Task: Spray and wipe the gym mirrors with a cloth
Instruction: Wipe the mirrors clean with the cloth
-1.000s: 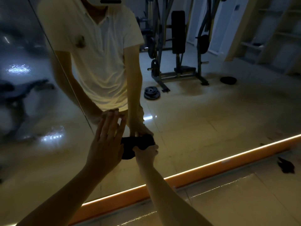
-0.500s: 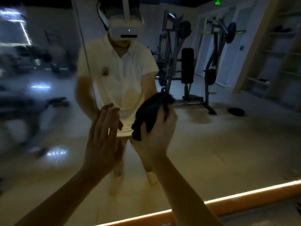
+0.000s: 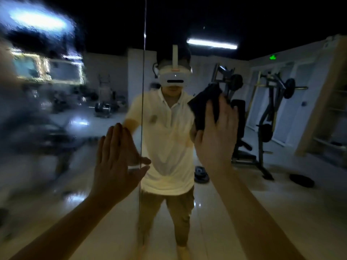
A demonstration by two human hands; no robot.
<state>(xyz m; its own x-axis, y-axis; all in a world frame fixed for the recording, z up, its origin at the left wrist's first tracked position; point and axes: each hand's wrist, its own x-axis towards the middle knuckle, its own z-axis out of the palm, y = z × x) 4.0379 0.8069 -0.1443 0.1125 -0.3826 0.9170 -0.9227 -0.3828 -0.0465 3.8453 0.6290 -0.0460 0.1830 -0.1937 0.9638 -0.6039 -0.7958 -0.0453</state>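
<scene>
Your right hand (image 3: 216,136) has its grip on the cloth (image 3: 204,107): the palm and spread fingers press the dark wad flat against the mirror (image 3: 281,184), with folds of it sticking out above and to the left of your fingertips. Your left hand (image 3: 114,162) holds nothing; it lies open, fingers together and pointing up, palm flat against the glass just left of the seam (image 3: 141,109) where two panels meet, its thumb reaching to that seam.

Only the head view is given, and it shows the wiping step in hand, not the spraying one. No spray bottle is in sight, so you cannot tell from here whether more spraying is to come. The cloth sits at about shoulder height of your reflection, on the panel right of the seam. That right panel reads fairly clear: the weight machines (image 3: 272,113) and the ceiling light (image 3: 212,43) reflect with sharp edges. The left panel looks hazy and smeared, with lights blooming into blotches (image 3: 37,21), though some of that may be motion blur.

Judged from this, the job is partway at best. The right panel seems mostly done around the cloth, though its lower part and far right side cannot be vouched for. The left panel most likely still needs a full pass. Any further panels lie outside the picture.
</scene>
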